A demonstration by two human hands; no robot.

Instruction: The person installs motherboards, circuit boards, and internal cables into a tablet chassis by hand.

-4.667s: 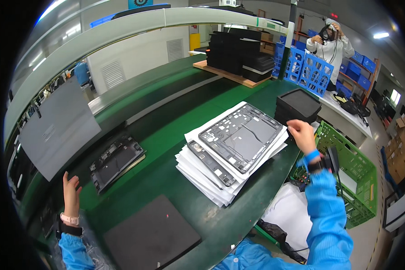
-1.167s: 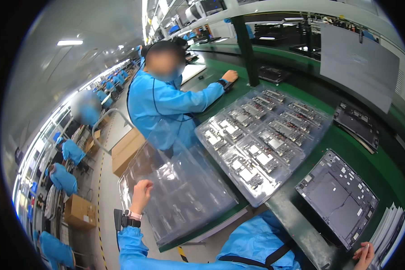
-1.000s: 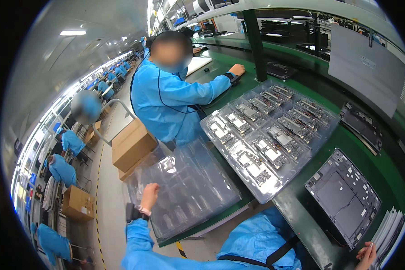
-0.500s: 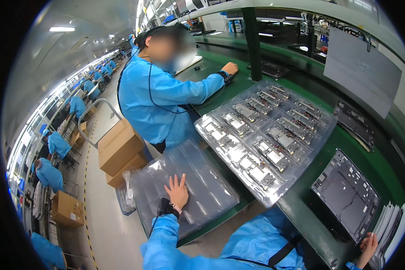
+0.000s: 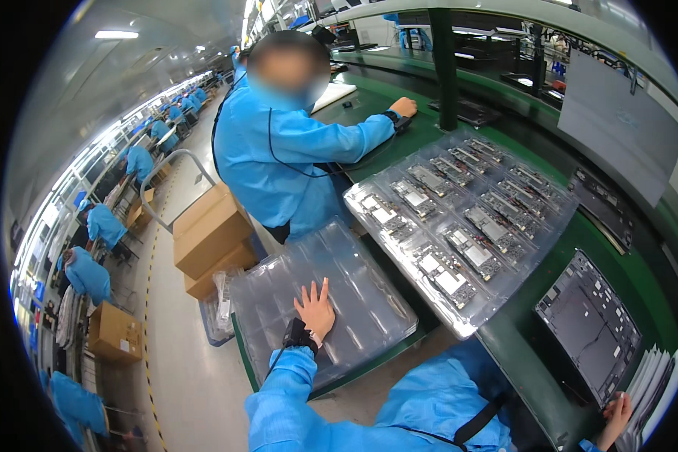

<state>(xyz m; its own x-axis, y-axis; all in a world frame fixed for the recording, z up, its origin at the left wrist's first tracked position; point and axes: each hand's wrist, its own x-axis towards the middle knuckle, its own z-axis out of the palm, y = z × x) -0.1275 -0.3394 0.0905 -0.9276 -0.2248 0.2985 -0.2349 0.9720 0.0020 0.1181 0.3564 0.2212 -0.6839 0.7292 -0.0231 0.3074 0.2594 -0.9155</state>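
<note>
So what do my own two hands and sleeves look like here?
Your left hand is gloveless, with a pale band, a boxy black wrist device, a thin dark cable and a bright blue sleeve. Your gloveless right hand shows just a bit of blue cuff.

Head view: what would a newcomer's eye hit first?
Likely the glossy clear tray of circuit boards, right of centre on the green bench. Next, the left hand, spread on clear plastic trays near the centre. Then the dark device panel at lower right, with the right hand at its near corner.
</note>
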